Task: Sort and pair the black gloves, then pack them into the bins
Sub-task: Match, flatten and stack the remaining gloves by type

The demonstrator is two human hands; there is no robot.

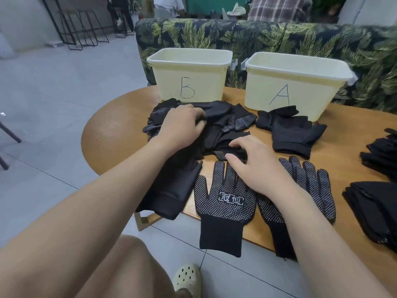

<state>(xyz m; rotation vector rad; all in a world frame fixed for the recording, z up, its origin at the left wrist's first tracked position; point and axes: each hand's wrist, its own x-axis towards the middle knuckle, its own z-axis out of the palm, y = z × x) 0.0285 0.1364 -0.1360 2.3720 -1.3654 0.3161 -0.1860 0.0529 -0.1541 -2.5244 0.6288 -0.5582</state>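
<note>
A heap of black gloves [223, 127] lies on the wooden table [111, 136] in front of bin B [189, 67]. My left hand [180, 127] rests on the heap's left side, fingers curled into the fabric. My right hand [255, 162] reaches into the heap's near edge, thumb and fingers bent over a glove there. Two dotted gloves lie flat at the near edge: one with a white logo [223, 201] and one partly under my right wrist [311, 186]. A plain black pair [294, 132] lies before bin A [300, 82].
More stacked black gloves [378, 190] sit at the table's right edge. A plain black glove [171, 194] hangs over the near left edge. A leaf-patterned sofa [257, 35] stands behind the bins. Tiled floor and my foot in a pale clog [189, 278] are below.
</note>
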